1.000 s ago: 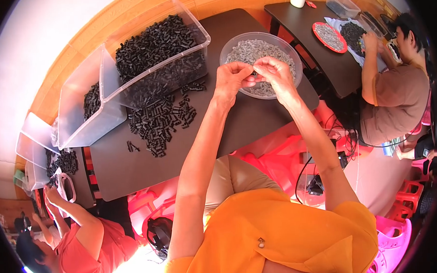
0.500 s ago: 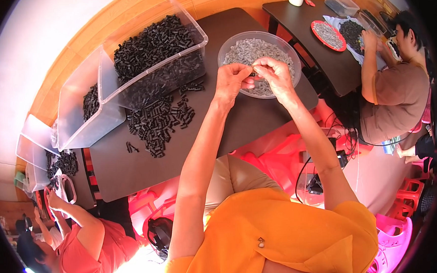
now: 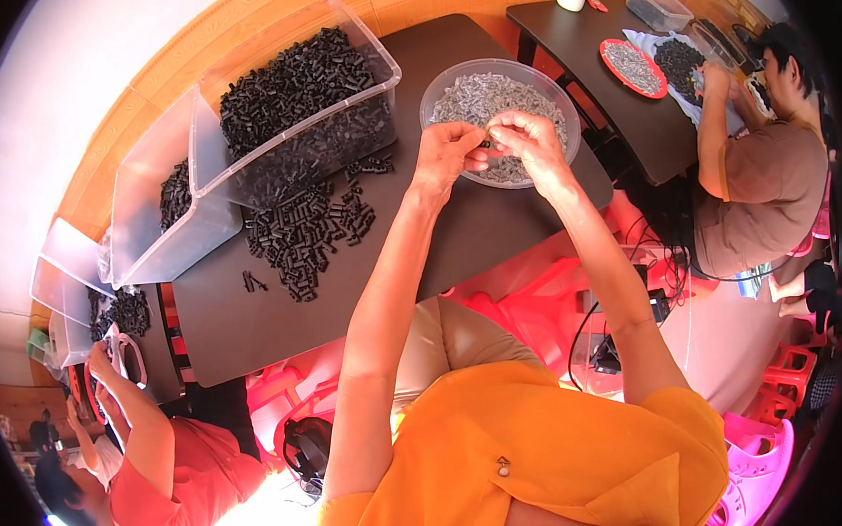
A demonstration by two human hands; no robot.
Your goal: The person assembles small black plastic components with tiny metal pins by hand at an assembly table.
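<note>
My left hand (image 3: 449, 154) and my right hand (image 3: 527, 143) meet fingertip to fingertip over the near rim of a round clear bowl (image 3: 426, 106). Both are closed in a pinch on a small dark piece (image 3: 488, 142), mostly hidden by the fingers. Inside the bowl lie many small clear plastic pieces (image 3: 493, 95). To the left of my hands, a pile of small black plastic tubes (image 3: 301, 241) is spread on the dark table (image 3: 244, 339). Behind that pile stands a large clear bin (image 3: 388, 79) filled with more black tubes.
A second clear bin (image 3: 143, 220) stands left of the full one. One co-worker in red (image 3: 180, 485) sits at lower left. Another, in brown (image 3: 769, 178), works at the right table (image 3: 571, 41), by a red tray (image 3: 660, 87). Pink stools (image 3: 755, 455) stand at lower right.
My hands stay in almost the same place, still pinched together. The co-worker in red has shifted their arms a little.
</note>
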